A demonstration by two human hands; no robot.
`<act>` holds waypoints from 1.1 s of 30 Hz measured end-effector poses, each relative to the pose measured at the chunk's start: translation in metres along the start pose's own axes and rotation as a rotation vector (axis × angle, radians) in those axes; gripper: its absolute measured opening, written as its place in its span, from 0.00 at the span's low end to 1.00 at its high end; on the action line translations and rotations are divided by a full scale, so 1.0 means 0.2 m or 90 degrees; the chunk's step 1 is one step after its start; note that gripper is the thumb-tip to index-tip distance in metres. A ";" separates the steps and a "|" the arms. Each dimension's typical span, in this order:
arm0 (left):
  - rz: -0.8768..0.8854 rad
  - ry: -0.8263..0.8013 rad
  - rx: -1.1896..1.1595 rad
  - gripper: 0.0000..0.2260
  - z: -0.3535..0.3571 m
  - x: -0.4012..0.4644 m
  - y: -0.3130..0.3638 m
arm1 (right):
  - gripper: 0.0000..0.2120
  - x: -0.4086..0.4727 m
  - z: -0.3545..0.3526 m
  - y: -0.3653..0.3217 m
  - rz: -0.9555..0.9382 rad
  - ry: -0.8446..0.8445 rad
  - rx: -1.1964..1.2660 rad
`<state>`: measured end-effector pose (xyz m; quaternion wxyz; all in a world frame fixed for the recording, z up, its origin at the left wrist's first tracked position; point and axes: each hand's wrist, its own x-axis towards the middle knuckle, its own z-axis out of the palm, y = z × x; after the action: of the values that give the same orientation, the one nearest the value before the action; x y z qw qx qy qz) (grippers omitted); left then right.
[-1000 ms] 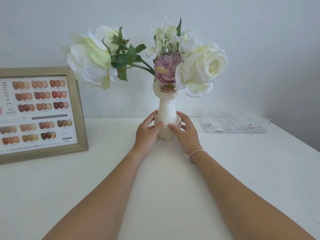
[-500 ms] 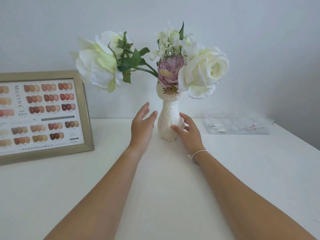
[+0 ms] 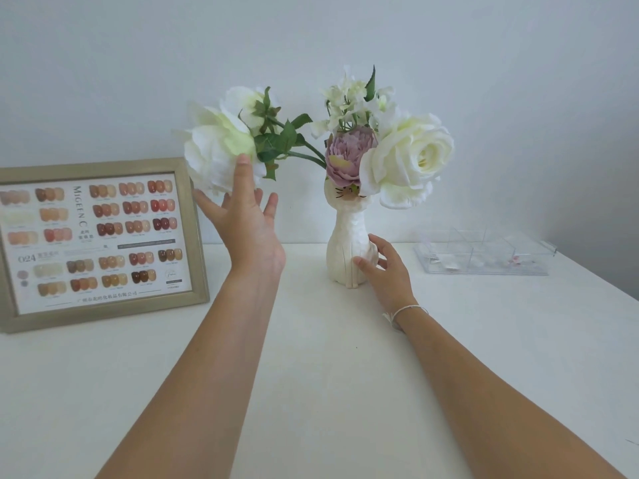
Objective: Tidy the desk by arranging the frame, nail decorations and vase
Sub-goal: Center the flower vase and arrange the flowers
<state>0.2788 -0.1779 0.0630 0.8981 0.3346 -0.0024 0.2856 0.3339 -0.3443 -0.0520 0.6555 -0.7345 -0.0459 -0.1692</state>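
I see the vase (image 3: 348,243) upright on the worktop (image 3: 311,340), the frame (image 3: 100,243) left of it, the clear nail-decoration box (image 3: 484,255) right of it; my right grip (image 3: 383,267) rests half-curled against its base, my left grip (image 3: 247,223) spread at the white bloom (image 3: 218,153)
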 end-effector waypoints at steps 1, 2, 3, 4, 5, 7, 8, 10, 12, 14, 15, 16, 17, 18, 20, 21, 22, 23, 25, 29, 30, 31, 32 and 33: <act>0.007 0.008 0.004 0.41 0.00 0.01 0.01 | 0.22 0.00 0.00 0.00 0.001 0.001 0.000; 0.015 0.015 0.012 0.41 0.00 0.01 0.03 | 0.22 0.00 0.00 0.00 0.001 0.001 -0.001; 0.025 0.017 0.023 0.40 0.00 0.01 0.03 | 0.22 0.00 0.00 0.00 0.002 0.002 -0.003; 0.042 0.013 0.038 0.39 0.00 0.01 0.04 | 0.22 0.00 0.00 0.00 0.002 0.002 -0.003; 0.062 0.005 0.054 0.36 0.00 0.02 0.04 | 0.22 0.00 0.00 0.00 0.003 0.001 -0.003; 0.096 -0.012 0.076 0.30 0.01 0.02 0.05 | 0.22 0.00 0.00 0.00 0.003 0.001 -0.001; 0.106 -0.018 0.083 0.28 0.01 0.03 0.05 | 0.22 0.00 0.00 0.00 0.001 0.000 -0.001; 0.120 -0.023 0.095 0.24 0.02 0.04 0.05 | 0.22 0.00 0.00 0.00 0.001 0.000 -0.004; 0.130 -0.026 0.109 0.22 0.03 0.04 0.05 | 0.22 0.00 0.00 0.00 0.002 -0.001 -0.004; 0.138 -0.034 0.126 0.20 0.03 0.04 0.03 | 0.21 0.00 0.00 0.00 -0.001 -0.002 -0.004; 0.142 -0.041 0.137 0.20 0.04 0.04 0.02 | 0.21 0.00 0.00 0.00 -0.003 -0.002 -0.003; 0.144 -0.049 0.150 0.19 0.04 0.04 0.01 | 0.21 0.00 0.00 0.00 -0.003 -0.002 -0.003; 0.146 -0.057 0.163 0.18 0.04 0.04 0.00 | 0.21 0.00 0.00 0.00 -0.002 -0.001 -0.003; 0.144 -0.063 0.174 0.18 0.04 0.03 -0.01 | 0.22 0.00 0.00 0.00 0.000 -0.002 -0.002; 0.141 -0.076 0.191 0.18 0.05 0.03 -0.04 | 0.22 0.00 -0.01 0.01 0.003 -0.003 0.001; 0.141 -0.080 0.201 0.19 0.05 0.03 -0.05 | 0.22 0.00 -0.01 0.01 0.004 -0.004 0.002; 0.144 -0.084 0.212 0.19 0.05 0.03 -0.06 | 0.22 0.00 -0.01 0.01 0.003 -0.004 0.004; 0.147 -0.088 0.221 0.20 0.05 0.03 -0.07 | 0.22 0.00 -0.01 0.01 0.003 -0.004 0.006; 0.154 -0.099 0.235 0.20 0.05 0.03 -0.08 | 0.22 0.00 -0.01 0.01 0.004 -0.005 0.005; 0.161 -0.122 0.262 0.18 0.05 0.02 -0.10 | 0.22 0.01 0.00 0.01 0.005 -0.002 0.011; 0.161 -0.128 0.269 0.18 0.05 0.02 -0.10 | 0.23 0.00 0.00 0.01 0.004 -0.003 0.015; 0.162 -0.133 0.279 0.18 0.04 0.02 -0.10 | 0.23 0.00 0.00 0.00 0.002 -0.004 0.020; 0.163 -0.137 0.288 0.18 0.04 0.01 -0.09 | 0.24 -0.01 0.00 0.00 -0.001 0.000 0.026; 0.165 -0.140 0.295 0.18 0.04 0.01 -0.09 | 0.25 -0.01 -0.01 -0.01 -0.006 0.011 0.031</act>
<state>0.2912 -0.1927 0.0586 0.7482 0.5566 -0.0773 0.3527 0.3308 -0.3449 -0.0500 0.6730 -0.7165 -0.0477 -0.1774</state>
